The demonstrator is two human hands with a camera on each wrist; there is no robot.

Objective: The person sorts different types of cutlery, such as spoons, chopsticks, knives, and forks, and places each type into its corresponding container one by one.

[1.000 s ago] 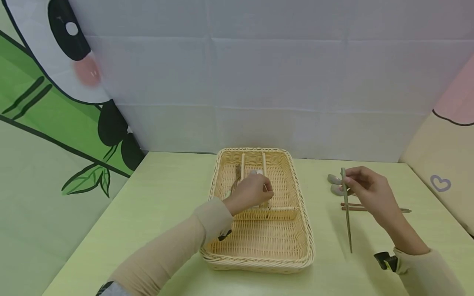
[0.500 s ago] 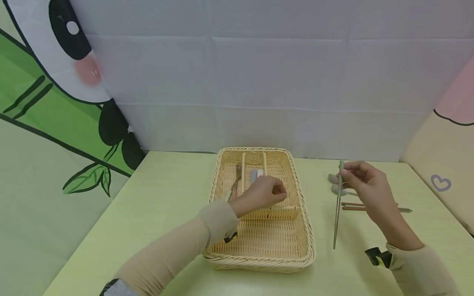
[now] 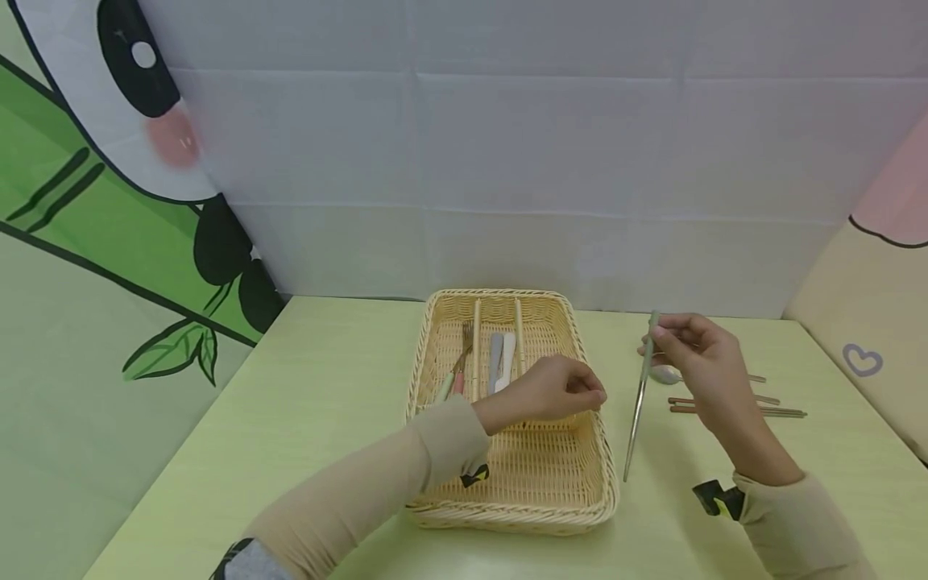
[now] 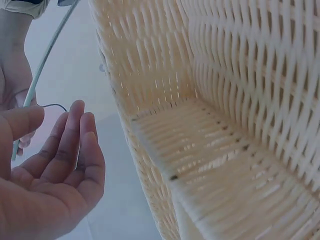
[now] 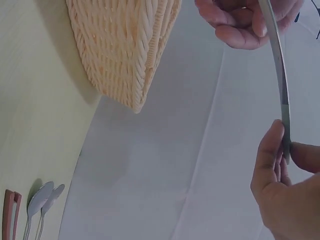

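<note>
My right hand [image 3: 706,362] pinches slim green-handled chopsticks [image 3: 640,395] by their upper end. They hang tip down, just right of the wicker basket [image 3: 609,483]. In the right wrist view their metal part [image 5: 280,65] stretches from the right fingers to the left hand [image 5: 245,20]. My left hand [image 3: 547,392] hovers over the basket's right rim with nothing in its grasp. In the left wrist view its fingers [image 4: 92,160] are loosely bent, apart from the thumb, and the chopsticks [image 4: 47,55] pass behind it.
Dividers split the basket. Forks [image 3: 467,332] lie in its left compartment, two flat knife-like pieces [image 3: 507,354] in the middle one. Right of it on the table are spoons [image 3: 664,374] and brown-handled chopsticks [image 3: 681,409]. A white cloth wall [image 3: 544,161] stands behind.
My left hand has moved right, from the basket's middle compartment to its right rim, uncovering the knife-like pieces. My right hand has carried the chopsticks left toward the basket.
</note>
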